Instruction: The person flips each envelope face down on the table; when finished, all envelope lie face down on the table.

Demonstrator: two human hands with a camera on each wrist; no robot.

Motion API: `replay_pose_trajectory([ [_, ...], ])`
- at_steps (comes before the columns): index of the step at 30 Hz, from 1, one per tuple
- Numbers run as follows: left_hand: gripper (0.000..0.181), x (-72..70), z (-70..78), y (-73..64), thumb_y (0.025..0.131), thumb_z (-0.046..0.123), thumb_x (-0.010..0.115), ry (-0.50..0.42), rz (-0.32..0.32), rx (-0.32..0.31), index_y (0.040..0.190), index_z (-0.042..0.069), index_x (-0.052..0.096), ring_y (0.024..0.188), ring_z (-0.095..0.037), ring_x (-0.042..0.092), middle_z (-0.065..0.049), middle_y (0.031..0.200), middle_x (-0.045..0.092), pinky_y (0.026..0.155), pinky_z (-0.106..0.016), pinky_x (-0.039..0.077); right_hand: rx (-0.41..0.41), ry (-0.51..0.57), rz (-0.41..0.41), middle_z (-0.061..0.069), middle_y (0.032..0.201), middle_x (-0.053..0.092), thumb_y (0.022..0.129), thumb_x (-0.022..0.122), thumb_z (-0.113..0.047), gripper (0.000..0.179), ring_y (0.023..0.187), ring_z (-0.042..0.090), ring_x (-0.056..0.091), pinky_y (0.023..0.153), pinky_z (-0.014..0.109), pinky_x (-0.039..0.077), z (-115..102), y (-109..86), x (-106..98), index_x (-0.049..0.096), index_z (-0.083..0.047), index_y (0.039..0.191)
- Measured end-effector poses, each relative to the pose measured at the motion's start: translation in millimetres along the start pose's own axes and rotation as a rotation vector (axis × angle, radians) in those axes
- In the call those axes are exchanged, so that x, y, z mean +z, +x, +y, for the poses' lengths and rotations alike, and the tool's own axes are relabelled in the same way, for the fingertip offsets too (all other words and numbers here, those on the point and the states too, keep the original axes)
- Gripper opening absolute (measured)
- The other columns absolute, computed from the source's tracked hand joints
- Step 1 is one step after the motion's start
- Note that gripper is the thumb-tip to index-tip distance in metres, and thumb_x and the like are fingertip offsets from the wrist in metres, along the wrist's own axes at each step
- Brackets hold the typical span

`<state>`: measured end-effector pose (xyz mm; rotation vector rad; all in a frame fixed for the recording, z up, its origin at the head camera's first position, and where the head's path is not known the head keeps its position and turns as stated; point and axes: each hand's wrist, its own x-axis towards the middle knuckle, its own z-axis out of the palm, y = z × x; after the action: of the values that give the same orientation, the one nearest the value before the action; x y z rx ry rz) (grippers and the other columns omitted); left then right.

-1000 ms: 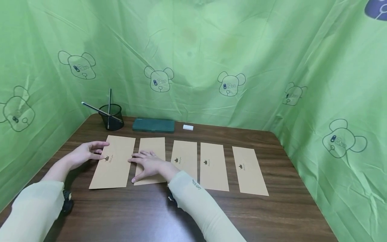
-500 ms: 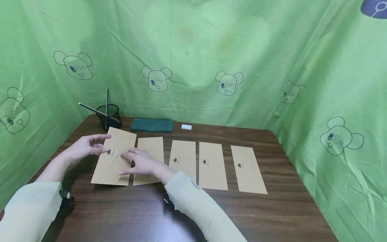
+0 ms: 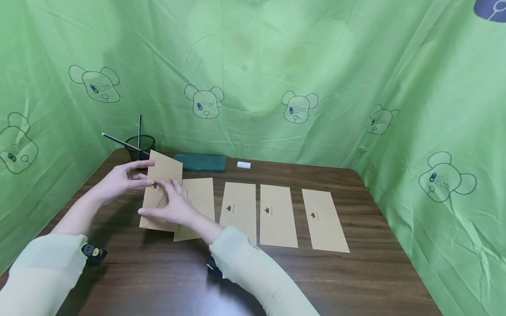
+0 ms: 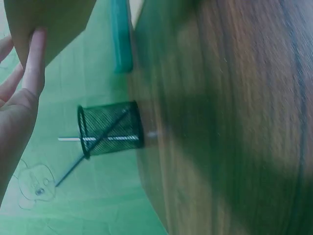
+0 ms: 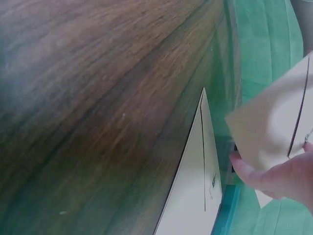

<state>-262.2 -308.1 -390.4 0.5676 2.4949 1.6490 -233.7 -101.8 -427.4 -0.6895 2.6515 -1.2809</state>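
Envelope (image 3: pixel 168 165), flat a second ago, now tilts up off the worktop (image 3: pixel 158 281); my left hand (image 3: pixel 124 177) pinches its left edge, my right hand (image 3: pixel 176 207) touches its front, fingers spread. So it's free to handle; four other envelopes (image 3: pixel 278 224) lie flat.

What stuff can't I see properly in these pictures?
Head view: part of the second envelope from the left, hidden by the right hand.
Head view: the inside of the lifted envelope, hidden by its own paper.
Head view: the writing on the rightmost envelope, too small to read.
Head view: the purple shape, cut off by the picture's corner.
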Motion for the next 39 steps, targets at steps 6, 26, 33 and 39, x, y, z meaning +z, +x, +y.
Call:
replay_pose_trajectory([
  [6, 0.061, 7.4, 7.7, 3.0, 0.091, 0.005, 0.060, -0.051, -0.008, 0.053, 0.144, -0.001, 0.031, 0.096, -0.005, 0.064, -0.006, 0.132, 0.050, 0.078, -0.032, 0.056, -0.023, 0.056, 0.045, -0.010, 0.150, 0.025, 0.071, 0.074, -0.057, 0.084, 0.139, 0.021, 0.024, 0.106, 0.045, 0.033, 0.4, -1.2, -2.1, 0.030, -0.040, 0.140],
  [26, 0.070, 10.8, -20.2, 8.7, 0.093, 0.009, 0.058, -0.006, -0.002, 0.020, 0.150, 0.012, 0.019, 0.106, 0.007, 0.052, -0.027, 0.144, 0.030, 0.083, -0.023, 0.053, -0.206, 0.461, -0.319, -0.023, 0.151, 0.016, 0.094, 0.058, -0.020, 0.075, 0.137, 0.005, 0.024, 0.110, 0.034, 0.030, 11.3, -8.4, -29.9, 0.012, -0.049, 0.145],
  [33, 0.074, 12.7, -33.5, 7.4, 0.099, 0.016, 0.049, -0.184, -0.114, -0.097, 0.153, 0.021, -0.002, 0.104, 0.001, 0.055, -0.032, 0.146, 0.014, 0.087, -0.048, 0.051, -0.195, 0.633, -0.390, -0.023, 0.152, 0.015, 0.096, 0.050, -0.013, 0.072, 0.129, 0.009, 0.035, 0.083, 0.030, 0.051, 10.7, -10.5, -29.6, 0.015, -0.055, 0.142],
  [39, 0.069, 17.0, -40.1, 10.3, 0.099, 0.014, 0.047, -0.220, -0.112, -0.064, 0.152, 0.029, 0.006, 0.108, -0.006, 0.055, -0.023, 0.135, 0.029, 0.082, -0.040, 0.055, -0.213, 0.814, -0.370, -0.007, 0.157, 0.013, 0.095, 0.048, 0.000, 0.076, 0.134, 0.022, 0.034, 0.082, 0.036, 0.054, 10.1, -11.2, -29.2, 0.016, -0.045, 0.147],
])
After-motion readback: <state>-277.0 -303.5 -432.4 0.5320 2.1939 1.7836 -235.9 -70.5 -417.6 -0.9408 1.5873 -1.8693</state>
